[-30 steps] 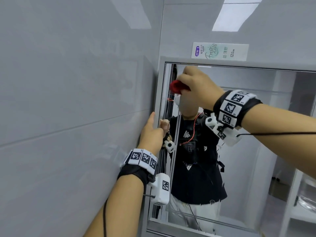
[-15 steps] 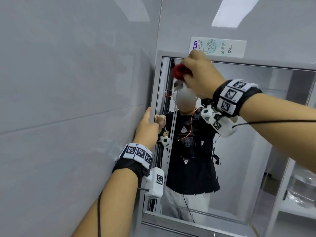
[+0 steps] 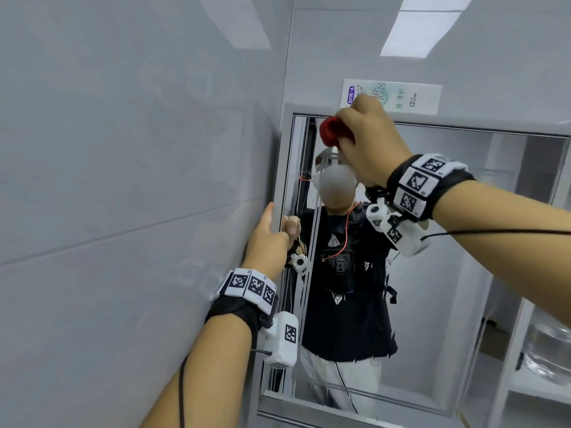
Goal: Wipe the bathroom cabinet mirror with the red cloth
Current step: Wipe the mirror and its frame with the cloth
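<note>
The right hand (image 3: 367, 143) has its fingers curled tight round the red cloth (image 3: 332, 131), which is wadded into a small ball and pressed against the cabinet mirror (image 3: 463, 242) in its upper left corner, just under the top of the frame. The left hand (image 3: 268, 239) grips the mirror's left edge, thumb on the front and fingers wrapped behind, apparently steadying the door.

The step in hand looks like the first pass along the top. To do it well, the cloth would be better opened out flat, since a ball touches only a small patch of glass. Overlapping strokes should run from the top row down, right into the corner where the frame meets the glass. The left hand should hold firm, so the door (if hinged) does not swing under pressure.

As for containers, the cabinet's inside is hidden behind the mirror. A toothpaste box (image 3: 398, 95) lies on top of it, closed, so its contents cannot be seen. At the lower right a clear bottle (image 3: 547, 353) stands on a white shelf (image 3: 531, 393). Whether it holds liquid cannot be told.
</note>
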A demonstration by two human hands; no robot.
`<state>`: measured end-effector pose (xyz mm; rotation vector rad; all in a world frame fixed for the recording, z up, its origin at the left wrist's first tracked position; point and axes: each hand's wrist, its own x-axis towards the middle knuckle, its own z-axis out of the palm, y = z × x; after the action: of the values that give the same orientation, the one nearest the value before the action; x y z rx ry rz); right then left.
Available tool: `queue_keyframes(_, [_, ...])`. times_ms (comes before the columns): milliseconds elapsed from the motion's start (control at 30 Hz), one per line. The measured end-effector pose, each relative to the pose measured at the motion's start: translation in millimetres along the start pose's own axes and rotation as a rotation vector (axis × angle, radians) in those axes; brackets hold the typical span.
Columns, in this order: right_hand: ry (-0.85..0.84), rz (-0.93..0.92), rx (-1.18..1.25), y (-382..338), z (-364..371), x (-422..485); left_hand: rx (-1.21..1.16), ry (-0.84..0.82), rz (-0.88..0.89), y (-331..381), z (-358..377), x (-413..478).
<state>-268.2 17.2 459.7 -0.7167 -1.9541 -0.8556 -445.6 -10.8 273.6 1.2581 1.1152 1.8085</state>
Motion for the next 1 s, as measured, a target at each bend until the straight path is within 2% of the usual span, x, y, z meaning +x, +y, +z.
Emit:
queue_keyframes(200, [-0.204,-0.192,-0.042,0,0,-30,-0.022,-0.012,0.009,1,1,-1])
queue_keyframes(367, [0.023,-0.026,-0.048,11,-11,5,-0.032,0.015,0.008,2,1,-3])
queue_keyframes(433, [0.011,-0.034,-0.036,8,-5,-5,-0.047,0.004,0.013,1,1,-2])
queue_keyframes(600, [-0.145,-0.169,-0.024,8,0,-34,-0.129,-0.018,-0.005,-1,1,1])
queue_keyframes(800, [0.047,0.003,-0.029,14,-6,0,-0.11,0.003,-0.011,-7,-1,9])
queue_keyframes(1000, [-0.175,-0.198,-0.065,15,-2,-37,-0.004,-0.007,0.023,-5,-1,4])
